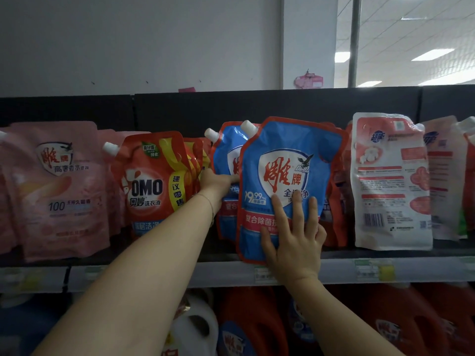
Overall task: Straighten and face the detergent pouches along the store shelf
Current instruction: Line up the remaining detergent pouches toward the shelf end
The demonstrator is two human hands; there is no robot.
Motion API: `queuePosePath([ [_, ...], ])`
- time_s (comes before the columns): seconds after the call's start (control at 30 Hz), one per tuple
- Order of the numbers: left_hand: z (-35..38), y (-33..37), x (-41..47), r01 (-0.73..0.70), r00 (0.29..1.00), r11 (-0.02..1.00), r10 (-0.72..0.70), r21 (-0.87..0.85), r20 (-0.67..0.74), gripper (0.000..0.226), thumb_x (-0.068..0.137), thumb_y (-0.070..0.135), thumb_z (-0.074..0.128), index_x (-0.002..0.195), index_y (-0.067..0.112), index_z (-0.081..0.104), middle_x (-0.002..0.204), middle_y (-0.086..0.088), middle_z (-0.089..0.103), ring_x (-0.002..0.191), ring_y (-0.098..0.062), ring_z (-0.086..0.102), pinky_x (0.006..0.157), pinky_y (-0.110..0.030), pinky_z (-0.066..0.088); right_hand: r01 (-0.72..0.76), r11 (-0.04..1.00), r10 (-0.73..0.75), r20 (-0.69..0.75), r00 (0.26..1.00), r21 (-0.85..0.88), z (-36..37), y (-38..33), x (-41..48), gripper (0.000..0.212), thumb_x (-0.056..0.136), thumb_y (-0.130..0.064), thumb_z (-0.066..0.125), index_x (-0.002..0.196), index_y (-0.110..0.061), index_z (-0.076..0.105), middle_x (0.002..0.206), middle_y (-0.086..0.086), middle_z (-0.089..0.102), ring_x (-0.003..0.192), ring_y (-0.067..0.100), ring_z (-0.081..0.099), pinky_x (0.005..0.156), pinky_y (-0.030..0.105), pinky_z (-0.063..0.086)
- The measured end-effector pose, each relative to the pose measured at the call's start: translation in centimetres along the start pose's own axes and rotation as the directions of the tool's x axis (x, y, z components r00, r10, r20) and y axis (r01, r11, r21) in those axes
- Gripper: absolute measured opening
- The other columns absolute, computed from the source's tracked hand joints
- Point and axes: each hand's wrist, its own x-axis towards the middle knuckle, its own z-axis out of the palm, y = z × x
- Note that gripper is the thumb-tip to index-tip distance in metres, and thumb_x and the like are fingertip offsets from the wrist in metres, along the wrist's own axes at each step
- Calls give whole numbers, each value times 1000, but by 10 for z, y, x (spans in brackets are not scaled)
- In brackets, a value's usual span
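Note:
A blue detergent pouch (pixel 290 170) with a red border and a white spout stands at the front of the shelf (pixel 231 272), leaning a little to the right. My right hand (pixel 293 232) presses flat on its lower front with straight, spread fingers. A second blue pouch (pixel 225 150) stands just behind it to the left. My left hand (pixel 216 182) reaches between the two blue pouches; its fingers are hidden behind the front one. Left of them stand red OMO pouches (pixel 151 181) and pink pouches (pixel 59 188).
A white pouch (pixel 390 181) shows its back with a barcode at the right, with more pouches beyond it. Red pouches stand behind the front blue one. Price tags line the shelf edge. Large red and white detergent bottles (pixel 257 327) fill the shelf below.

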Motion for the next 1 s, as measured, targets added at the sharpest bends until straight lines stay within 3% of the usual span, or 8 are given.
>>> queuePosePath([
  [0.1,4,-4,6,-52,998,999,52,3,-28,29,77,9,78,100,10,59,111,-10,66,98,-29,63,78,-39,51,6,1000,-6,-10,1000,5,2,1,0,65,90,-57,36,148,-29,29,155,14,27,143,40,19,90,57,40],
  [0.23,3,-14,6,-162,982,985,167,64,-92,44,76,21,80,114,6,62,114,-8,66,95,-21,63,75,-32,48,7,1000,-6,-26,1000,18,1,0,2,64,89,-56,38,147,-29,30,155,14,29,142,40,20,90,56,40],
  [0.47,-4,-31,-16,-130,981,962,160,240,-113,68,75,27,79,127,7,40,131,-12,50,121,-29,51,98,-39,44,-14,999,14,16,1000,31,-4,-3,2,63,89,-55,39,147,-30,32,154,14,31,142,40,21,90,54,39],
  [0.63,-13,-44,-52,-335,895,884,407,328,-182,33,83,24,71,97,14,42,98,0,50,86,-15,53,72,-26,44,-12,1000,10,79,997,24,-8,-3,2,63,91,-56,36,148,-30,29,156,14,28,143,40,18,91,56,39],
  [0.7,-15,-46,-62,-370,912,883,404,288,-68,24,89,23,65,100,14,45,91,4,53,81,-9,54,63,-19,42,-11,1000,9,99,995,24,-9,-4,2,64,92,-56,34,149,-29,27,156,13,25,143,40,16,92,56,38],
  [0.8,-16,-42,-70,-147,969,989,141,17,202,29,91,7,57,116,8,43,99,1,54,92,-15,56,63,-19,44,-30,997,21,122,992,67,-12,-4,1,63,92,-56,33,148,-27,26,157,14,22,144,39,13,93,57,37],
  [0.9,-18,-50,-73,-147,849,987,96,59,520,62,84,1,66,134,17,31,115,1,55,104,-14,57,76,-18,50,51,990,-75,182,981,131,-17,1,-2,65,90,-54,36,147,-28,24,159,13,13,146,41,2,97,60,32],
  [1.0,-21,-56,-69,-257,768,955,108,150,631,96,76,6,79,145,32,18,129,7,52,115,-11,54,90,-27,51,213,963,-250,262,932,164,-28,12,-3,73,82,-45,41,150,-32,18,161,10,1,144,45,-11,97,65,30],
])
